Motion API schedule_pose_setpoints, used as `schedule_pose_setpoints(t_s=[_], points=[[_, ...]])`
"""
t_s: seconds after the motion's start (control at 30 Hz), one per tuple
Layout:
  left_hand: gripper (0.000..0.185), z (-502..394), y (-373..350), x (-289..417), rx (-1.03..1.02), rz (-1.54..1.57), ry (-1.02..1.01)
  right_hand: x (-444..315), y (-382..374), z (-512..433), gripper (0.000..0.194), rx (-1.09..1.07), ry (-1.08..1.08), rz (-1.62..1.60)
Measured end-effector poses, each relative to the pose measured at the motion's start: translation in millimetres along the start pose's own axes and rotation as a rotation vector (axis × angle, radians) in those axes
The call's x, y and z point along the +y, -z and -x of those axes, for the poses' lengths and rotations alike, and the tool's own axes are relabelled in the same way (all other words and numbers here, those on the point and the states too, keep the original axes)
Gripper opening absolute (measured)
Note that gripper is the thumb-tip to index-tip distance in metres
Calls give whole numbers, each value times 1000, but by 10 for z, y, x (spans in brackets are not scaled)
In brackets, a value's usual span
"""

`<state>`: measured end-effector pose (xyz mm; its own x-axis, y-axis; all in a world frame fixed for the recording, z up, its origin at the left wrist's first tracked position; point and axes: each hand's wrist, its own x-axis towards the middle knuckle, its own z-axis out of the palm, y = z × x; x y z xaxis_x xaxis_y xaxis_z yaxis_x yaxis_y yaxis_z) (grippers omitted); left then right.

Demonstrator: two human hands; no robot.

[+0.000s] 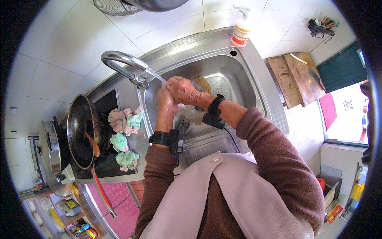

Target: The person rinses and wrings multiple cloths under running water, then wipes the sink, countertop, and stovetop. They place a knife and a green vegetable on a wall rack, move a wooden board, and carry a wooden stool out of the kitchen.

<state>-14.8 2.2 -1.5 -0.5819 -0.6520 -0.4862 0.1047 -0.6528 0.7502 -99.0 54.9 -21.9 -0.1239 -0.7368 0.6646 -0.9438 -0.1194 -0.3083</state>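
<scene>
My left hand [166, 97] and my right hand [182, 89] press together over the left part of a stainless steel sink [238, 64]. Water runs onto them from a curved metal faucet [124, 56]. Whether anything lies between the palms is hidden. A brown sponge-like piece [203, 84] lies in the sink behind my right hand. A dark scouring pad [182, 124] rests in the basin near my left wrist. Both wrists wear black straps with small devices.
Crumpled pink and green cloths [126, 159] lie left of the sink. Beside them sits a black wok [82, 131] with a wooden utensil [93, 145]. A spray bottle [241, 33] stands at the back rim. Wooden boards [294, 77] are at the right, bearing a knife [314, 74].
</scene>
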Motion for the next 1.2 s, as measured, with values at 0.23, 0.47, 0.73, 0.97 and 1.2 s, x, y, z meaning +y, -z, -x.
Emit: schedule_pose_setpoints(t_s=[0.23,0.47,0.73,0.97,1.2], points=[[29,152,216,21,-262,-170,-244,324,378,218,12,248,-11,-179],[37,153,326,73,-497,316,-199,-27,652,129,13,-59,-412,-382],[44,421,-178,-55,-334,546,193,-240,375,-84,19,43,-227,67],[48,404,33,83,-442,376,-107,-434,545,-10,37,-34,120,-341],[30,4,67,42,-272,385,67,-193,462,-106,28,-78,31,-48]])
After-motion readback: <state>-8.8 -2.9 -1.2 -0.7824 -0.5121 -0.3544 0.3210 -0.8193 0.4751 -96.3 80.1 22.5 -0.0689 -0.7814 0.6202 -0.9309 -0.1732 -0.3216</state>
